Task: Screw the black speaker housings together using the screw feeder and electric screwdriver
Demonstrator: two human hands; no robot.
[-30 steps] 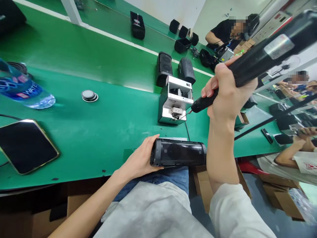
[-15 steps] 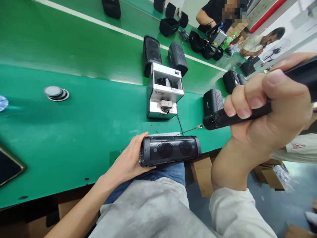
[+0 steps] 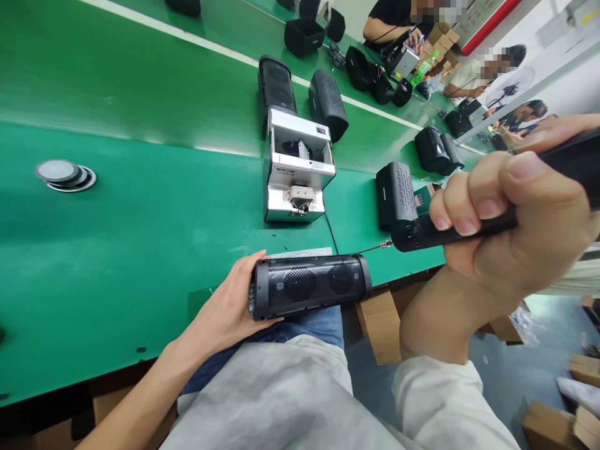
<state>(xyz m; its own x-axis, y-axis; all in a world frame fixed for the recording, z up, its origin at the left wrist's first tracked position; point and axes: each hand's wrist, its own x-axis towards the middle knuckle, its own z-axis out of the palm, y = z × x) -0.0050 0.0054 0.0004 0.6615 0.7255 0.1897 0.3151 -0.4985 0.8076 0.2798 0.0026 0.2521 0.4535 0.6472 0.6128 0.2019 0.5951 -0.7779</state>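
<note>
Currently, a green bench (image 3: 140, 262) with the speaker (image 3: 312, 286) at its near edge, just above the lap, its mesh side turned up to me.
Beyond it I see a silver feeder (image 3: 300, 170), other speakers (image 3: 276, 86), discs (image 3: 60, 172) off left, a co-worker in black (image 3: 391, 22) farther up and a box (image 3: 382, 331) below the edge; I have the left hand (image 3: 234, 299) partly closed around the speaker's left end, and the raised right hand (image 3: 520, 212) curled fully around a slanting driver (image 3: 422, 233), wrist bent, its bit (image 3: 372, 248) reaching toward the speaker's right end, contact unclear.
</note>
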